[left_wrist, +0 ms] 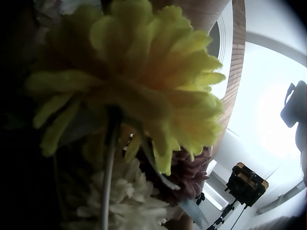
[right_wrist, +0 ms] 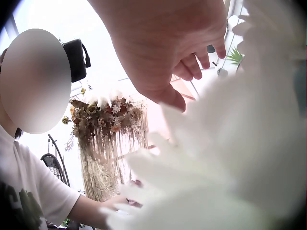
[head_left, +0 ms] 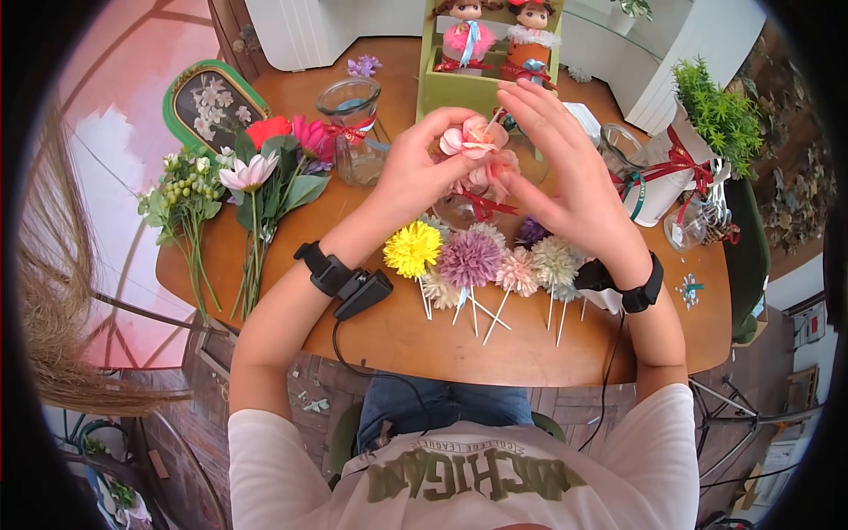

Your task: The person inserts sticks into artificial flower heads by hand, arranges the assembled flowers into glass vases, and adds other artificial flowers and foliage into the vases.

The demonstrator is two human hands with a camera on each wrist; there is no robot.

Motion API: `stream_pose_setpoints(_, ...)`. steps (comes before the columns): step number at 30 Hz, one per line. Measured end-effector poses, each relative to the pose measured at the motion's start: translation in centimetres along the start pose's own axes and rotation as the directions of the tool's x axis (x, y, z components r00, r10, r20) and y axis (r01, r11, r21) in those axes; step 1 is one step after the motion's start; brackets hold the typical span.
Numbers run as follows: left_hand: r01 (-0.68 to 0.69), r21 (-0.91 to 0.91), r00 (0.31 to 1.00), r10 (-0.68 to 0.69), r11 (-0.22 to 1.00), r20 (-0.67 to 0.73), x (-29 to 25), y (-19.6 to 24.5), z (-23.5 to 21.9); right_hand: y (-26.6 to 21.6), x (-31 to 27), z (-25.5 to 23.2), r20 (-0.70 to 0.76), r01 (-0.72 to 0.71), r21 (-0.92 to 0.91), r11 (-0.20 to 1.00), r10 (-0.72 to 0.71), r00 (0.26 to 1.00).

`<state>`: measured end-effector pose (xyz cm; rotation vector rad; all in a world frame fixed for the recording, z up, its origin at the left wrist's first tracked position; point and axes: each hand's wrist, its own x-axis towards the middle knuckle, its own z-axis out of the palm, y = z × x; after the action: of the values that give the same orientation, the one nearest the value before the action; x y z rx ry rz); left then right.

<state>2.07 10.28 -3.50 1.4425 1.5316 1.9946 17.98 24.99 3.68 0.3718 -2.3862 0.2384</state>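
The pink flower (head_left: 474,139) is over the table (head_left: 397,352), between my hands, and its pale stem leans toward my right hand (head_left: 579,177), whose fingers are extended. My left hand (head_left: 413,168) pinches it by finger and thumb.

Your smooth brown wooden counter (head_left: 530,362) has a soft sheen. The clear, wide-mouthed jar (head_left: 358,163) is glossy glass, its red ribbon (head_left: 353,132) shiny cloth. Right of the jar, the pink layered flower (head_left: 474,139) has smooth, cloth-like petals; nearer you, the round yellow flower (head_left: 412,249) looks matt.
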Motion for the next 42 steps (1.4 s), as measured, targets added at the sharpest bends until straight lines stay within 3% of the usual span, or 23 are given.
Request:
stream_pose_setpoints(4, 0.032, 0.036, 0.999, -0.033, 0.999, 0.038, 0.2, 1.4, 0.0, -0.3, 0.1, 0.1, 0.011, -0.018, 0.062, 0.998, 0.017, 1.000)
stream_pose_setpoints(12, -0.102, 0.031, 0.993, 0.103, 0.994, -0.056, 0.9, 2.8, 0.8, -0.2, 0.1, 0.1, 0.027, 0.021, 0.063, 0.998, -0.023, 0.999)
stream_pose_setpoints(16, -0.115, 0.050, 0.993, 0.117, 0.992, -0.033, 0.9, 3.3, 1.0, -0.3, 0.0, 0.2, -0.046, -0.005, 0.089, 0.996, 0.009, 0.999)
stream_pose_setpoints(18, -0.064, -0.121, 0.997, 0.068, 0.991, 0.029, 0.9, 3.0, 1.1, -0.4, 0.0, 0.1, -0.061, -0.042, 0.127, 0.991, 0.050, 0.997)
stream_pose_setpoints(21, -0.075, -0.135, 0.993, 0.087, 0.988, 0.079, 0.9, 3.0, 0.9, -0.5, 0.0, 0.0, -0.147, -0.031, 0.147, 0.989, 0.053, 0.988)
stream_pose_setpoints(28, -0.113, -0.130, 0.993, 0.118, 0.985, 0.027, 0.6, 2.8, 1.0, -0.6, 0.1, -0.4, -0.277, 0.018, 0.110, 0.994, 0.013, 0.961)
stream_pose_setpoints(31, 0.001, 0.023, 1.000, -0.001, 1.000, 0.027, 0.2, 2.9, 0.3, -0.2, 0.2, -0.7, -0.332, 0.026, 0.115, 0.993, 0.014, 0.943)
stream_pose_setpoints(33, -0.114, 0.430, 0.993, 0.107, 0.896, 0.042, 0.1, 3.4, 0.0, 0.1, 0.2, -1.0, -0.357, 0.027, 0.118, 0.993, 0.017, 0.934)
stream_pose_setpoints(36, -0.161, 0.385, 0.987, 0.157, 0.909, 0.043, 0.1, 2.3, -0.4, 0.3, 0.2, -1.4, -0.371, -0.044, 0.320, 0.947, 0.168, 0.913)
stream_pose_setpoints(42, -0.124, 0.395, 0.992, 0.106, 0.910, 0.068, -0.3, 1.4, -1.0, -0.8, 0.3, -3.3, -0.343, -0.063, 0.279, 0.958, 0.161, 0.925)
